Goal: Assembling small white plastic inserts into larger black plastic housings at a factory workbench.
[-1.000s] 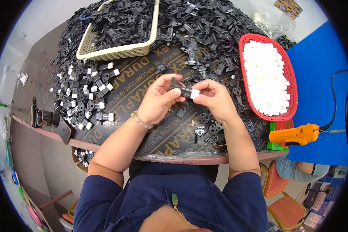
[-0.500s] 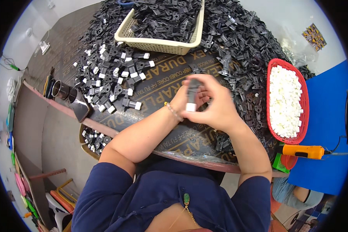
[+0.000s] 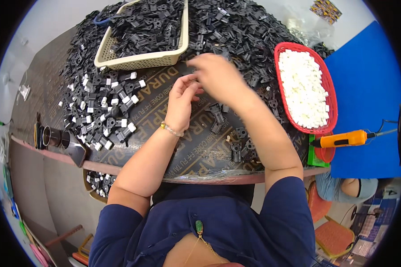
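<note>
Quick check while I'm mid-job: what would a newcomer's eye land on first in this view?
Probably the red basket of bright white pieces on the right, then the great heap of black parts across the far side of the table, around a cream basket. The orange tool also stands out, just below the red basket in the picture.

Bright, even light, blur at the hands (chiefly the right), fisheye-bent table edge, black corners
</note>
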### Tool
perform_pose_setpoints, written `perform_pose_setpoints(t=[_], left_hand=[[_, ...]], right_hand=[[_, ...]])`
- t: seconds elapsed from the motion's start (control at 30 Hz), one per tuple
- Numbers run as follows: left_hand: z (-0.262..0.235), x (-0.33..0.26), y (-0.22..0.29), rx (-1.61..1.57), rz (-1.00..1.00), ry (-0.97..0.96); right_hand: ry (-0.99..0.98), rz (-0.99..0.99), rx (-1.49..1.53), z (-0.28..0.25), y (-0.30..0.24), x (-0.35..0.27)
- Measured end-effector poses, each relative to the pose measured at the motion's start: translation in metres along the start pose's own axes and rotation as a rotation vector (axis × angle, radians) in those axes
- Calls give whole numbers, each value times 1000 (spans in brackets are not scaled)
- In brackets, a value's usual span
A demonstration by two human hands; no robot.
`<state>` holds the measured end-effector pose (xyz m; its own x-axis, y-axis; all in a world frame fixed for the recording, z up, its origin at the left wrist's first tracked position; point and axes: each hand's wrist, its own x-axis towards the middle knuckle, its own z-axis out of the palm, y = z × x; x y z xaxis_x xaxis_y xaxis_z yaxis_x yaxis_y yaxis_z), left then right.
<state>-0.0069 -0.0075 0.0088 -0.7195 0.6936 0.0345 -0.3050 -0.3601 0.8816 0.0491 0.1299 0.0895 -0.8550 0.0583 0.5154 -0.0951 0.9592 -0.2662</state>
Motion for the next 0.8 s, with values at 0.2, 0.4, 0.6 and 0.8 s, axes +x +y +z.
perform_pose_setpoints(t=[0.2,0.4,0.6,0.8], left_hand=[[22,-9,-3,151,-97,-88],[16,-15,0,60,-129,-131],[21,-15,-1,34,-151,-162],[26,-18,6,-114,-285,-216]], right_hand=[[-187,395,-730,-22,126,-104],[-168,410,-575,-32,100,-106],[-263,521,-435,-27,99,-117],[73,234,-215,-54,49,-106]])
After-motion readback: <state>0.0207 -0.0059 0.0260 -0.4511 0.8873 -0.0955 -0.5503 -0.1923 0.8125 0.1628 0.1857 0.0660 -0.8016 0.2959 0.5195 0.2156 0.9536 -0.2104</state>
